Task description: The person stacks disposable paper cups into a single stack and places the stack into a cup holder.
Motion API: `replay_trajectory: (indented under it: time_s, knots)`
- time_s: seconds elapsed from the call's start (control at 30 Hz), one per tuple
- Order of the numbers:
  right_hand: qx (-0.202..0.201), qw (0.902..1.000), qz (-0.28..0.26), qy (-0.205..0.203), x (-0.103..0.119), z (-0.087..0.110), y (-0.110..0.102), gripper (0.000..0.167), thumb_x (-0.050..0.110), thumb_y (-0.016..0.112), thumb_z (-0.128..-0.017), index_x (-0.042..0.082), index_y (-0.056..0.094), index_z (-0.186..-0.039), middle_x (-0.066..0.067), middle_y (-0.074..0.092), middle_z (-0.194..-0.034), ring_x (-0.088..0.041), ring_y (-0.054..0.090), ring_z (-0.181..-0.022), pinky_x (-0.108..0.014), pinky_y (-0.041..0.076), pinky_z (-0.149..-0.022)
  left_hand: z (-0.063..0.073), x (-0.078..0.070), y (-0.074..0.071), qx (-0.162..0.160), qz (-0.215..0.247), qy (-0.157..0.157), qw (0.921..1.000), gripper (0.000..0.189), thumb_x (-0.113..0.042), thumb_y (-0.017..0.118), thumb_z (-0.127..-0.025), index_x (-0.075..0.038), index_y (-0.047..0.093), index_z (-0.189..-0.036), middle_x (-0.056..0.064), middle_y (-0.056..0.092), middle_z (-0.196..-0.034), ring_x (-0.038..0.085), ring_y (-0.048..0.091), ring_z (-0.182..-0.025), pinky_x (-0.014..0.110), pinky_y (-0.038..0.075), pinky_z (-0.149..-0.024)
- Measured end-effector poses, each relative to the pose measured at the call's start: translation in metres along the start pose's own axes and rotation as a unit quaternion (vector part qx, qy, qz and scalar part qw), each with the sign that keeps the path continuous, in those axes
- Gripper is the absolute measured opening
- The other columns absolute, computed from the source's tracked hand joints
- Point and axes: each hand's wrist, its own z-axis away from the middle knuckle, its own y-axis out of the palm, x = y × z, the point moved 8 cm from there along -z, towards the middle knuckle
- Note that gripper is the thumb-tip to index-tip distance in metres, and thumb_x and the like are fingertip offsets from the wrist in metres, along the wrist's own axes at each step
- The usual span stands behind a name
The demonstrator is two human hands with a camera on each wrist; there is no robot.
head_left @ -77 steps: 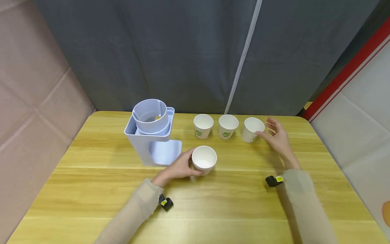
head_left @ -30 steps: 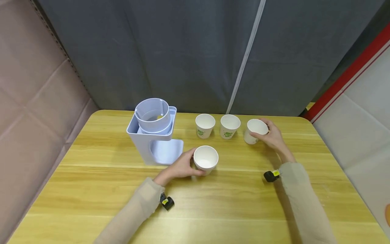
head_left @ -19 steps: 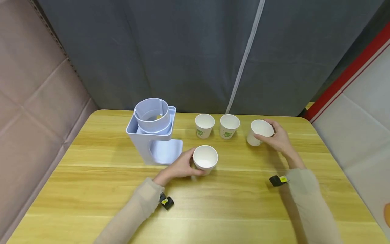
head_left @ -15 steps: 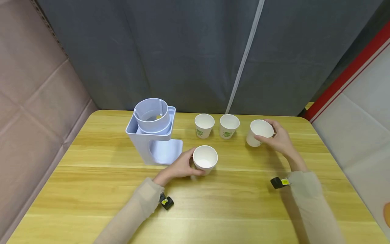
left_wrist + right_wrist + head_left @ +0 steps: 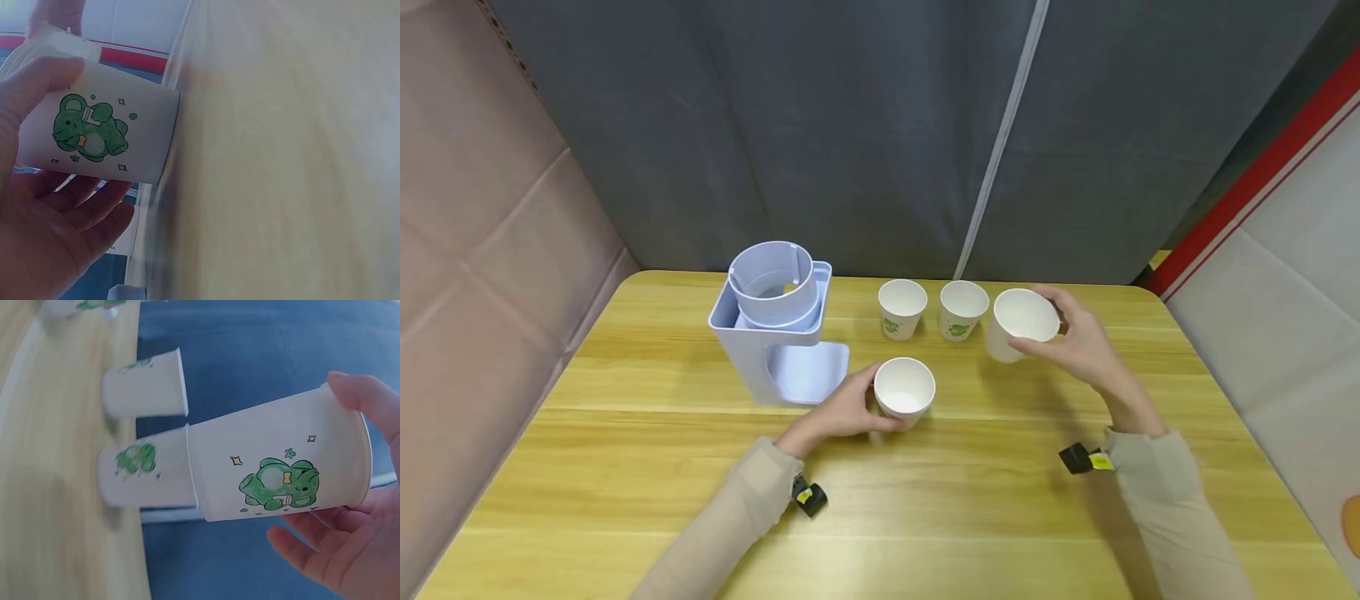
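Observation:
My left hand [image 5: 847, 407] grips a white paper cup [image 5: 906, 390] standing upright on the table, thumb on the near side. The left wrist view shows its green bear print [image 5: 90, 128] and layered rims at its mouth, as of nested cups. My right hand [image 5: 1084, 346] holds another white paper cup [image 5: 1003, 337] by its upper part, raised off the table. In the right wrist view this lifted cup [image 5: 275, 456] hangs apart from the tabletop. Two more paper cups, one left [image 5: 902, 310] and one right [image 5: 962, 312], stand upright beside it at the back.
A pale blue plastic stand [image 5: 741, 354] with a round, open-topped holder [image 5: 775, 292] and a flat base plate [image 5: 812, 375] stands left of the cups. The wooden table [image 5: 925, 517] ends at a dark grey curtain [image 5: 850, 142]. Padded walls flank both sides.
My right hand has closed on the rightmost cup, moved it a little right, then lifted it and brought it back left. My left hand stays on its cup.

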Motion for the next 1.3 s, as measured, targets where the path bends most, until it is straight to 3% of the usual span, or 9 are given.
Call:
replay_trajectory:
  time_s: [0.4,0.83,1.03,1.2,1.3]
  knots:
    - [0.026,0.9955,-0.066,-0.063,0.042,-0.002,0.021,0.069,-0.007,0.079,-0.068,-0.002,0.048,-0.13,-0.012,0.054,-0.119,-0.009,0.052,-0.098,-0.013,0.044,-0.079,0.0,0.0,0.0,0.0,-0.002,-0.005,1.0,0.075,-0.007,0.084,-0.064,0.002,0.047,-0.129,0.015,0.058,-0.122,0.026,0.055,-0.112,0.037,0.041,-0.099]
    - [0.083,0.9813,-0.115,-0.13,0.084,-0.005,0.06,0.072,-0.009,0.08,-0.063,-0.006,0.047,-0.127,-0.016,0.05,-0.128,-0.015,0.053,-0.101,-0.018,0.047,-0.084,0.0,-0.003,-0.002,-0.003,-0.019,0.008,0.9998,0.074,-0.011,0.084,-0.065,0.001,0.048,-0.128,0.013,0.06,-0.117,0.024,0.056,-0.107,0.034,0.044,-0.095]
    - [0.109,0.978,-0.121,-0.13,0.089,-0.004,0.081,0.072,-0.005,0.082,-0.063,-0.006,0.047,-0.127,-0.016,0.052,-0.125,-0.018,0.053,-0.101,-0.021,0.047,-0.086,0.0,-0.004,-0.002,-0.002,-0.031,0.013,0.9994,0.072,-0.014,0.084,-0.066,0.0,0.049,-0.127,0.011,0.061,-0.113,0.022,0.057,-0.103,0.033,0.046,-0.092]
    - [0.13,0.9764,-0.125,-0.119,0.085,-0.003,0.095,0.072,-0.001,0.083,-0.065,-0.003,0.048,-0.127,-0.012,0.054,-0.121,-0.019,0.055,-0.1,-0.024,0.047,-0.086,0.001,-0.01,-0.002,0.002,-0.027,0.002,0.9996,0.071,-0.007,0.083,-0.067,0.003,0.048,-0.127,0.016,0.06,-0.116,0.027,0.057,-0.104,0.035,0.046,-0.092]
    - [0.138,0.9756,-0.125,-0.116,0.083,-0.001,0.101,0.071,0.0,0.083,-0.065,-0.003,0.047,-0.127,-0.012,0.055,-0.12,-0.02,0.054,-0.101,-0.025,0.047,-0.087,0.0,-0.004,0.0,0.002,-0.028,0.005,0.9996,0.073,-0.008,0.084,-0.067,0.002,0.047,-0.129,0.016,0.059,-0.118,0.027,0.056,-0.106,0.036,0.045,-0.093]
